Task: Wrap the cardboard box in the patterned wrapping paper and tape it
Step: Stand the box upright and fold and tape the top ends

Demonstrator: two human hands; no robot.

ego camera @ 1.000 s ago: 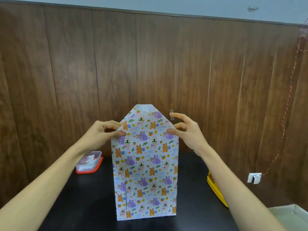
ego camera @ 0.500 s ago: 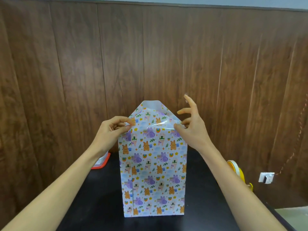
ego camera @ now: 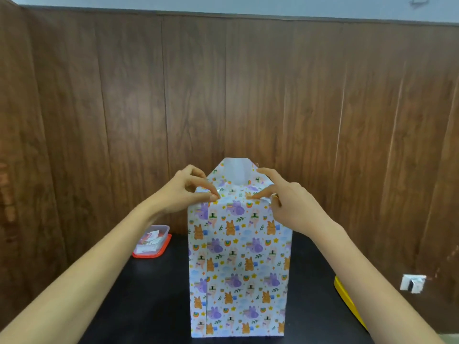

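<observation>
head view: the cardboard box [ego camera: 238, 269] stands upright on the black table [ego camera: 149, 306], its long axis vertical. the left hand [ego camera: 183, 192] pinches the wrapping paper [ego camera: 248, 244] at the top left corner. the right hand [ego camera: 290, 207], fingers spread, presses its thumb on the top front edge. the open flap [ego camera: 236, 170] rises just behind both. the container [ego camera: 152, 242] and the yellow object [ego camera: 347, 301] sit clear.

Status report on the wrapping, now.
Left hand pinches patterned wrapping paper at top left corner. Right hand presses top fold. End flap upright, white side showing. Nothing blocking.
</observation>
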